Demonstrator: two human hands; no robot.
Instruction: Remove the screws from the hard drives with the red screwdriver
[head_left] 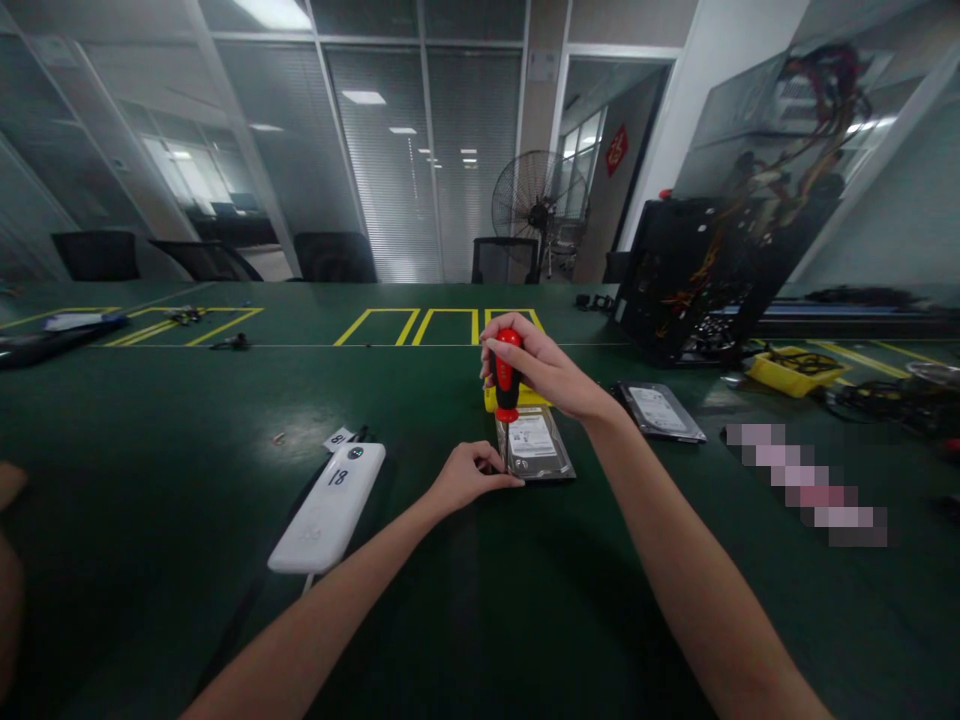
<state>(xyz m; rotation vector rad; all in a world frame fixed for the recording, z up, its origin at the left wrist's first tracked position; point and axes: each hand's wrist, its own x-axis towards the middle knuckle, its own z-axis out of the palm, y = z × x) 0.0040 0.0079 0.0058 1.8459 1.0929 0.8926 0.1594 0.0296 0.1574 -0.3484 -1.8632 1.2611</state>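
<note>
My right hand [544, 365] is wrapped round the red and black handle of a screwdriver [507, 375]. The screwdriver stands upright, its thin shaft pointing down at the near left part of a hard drive [551, 462]. That drive lies flat on the green table with its white label up. My left hand [466, 476] is closed at the drive's near left corner, thumb and curled fingers beside the screwdriver's tip. Any screw under the tip is too small to make out. A yellow object [491, 398] sits behind the drive, partly hidden by my right hand.
Right of my hands lies a second hard drive [660, 411]. An open computer case [697, 280] with loose cables stands at the back right, near a yellow tray [796, 372]. A white power bank [330, 510] marked 18 lies left. Part of another person shows at the left edge.
</note>
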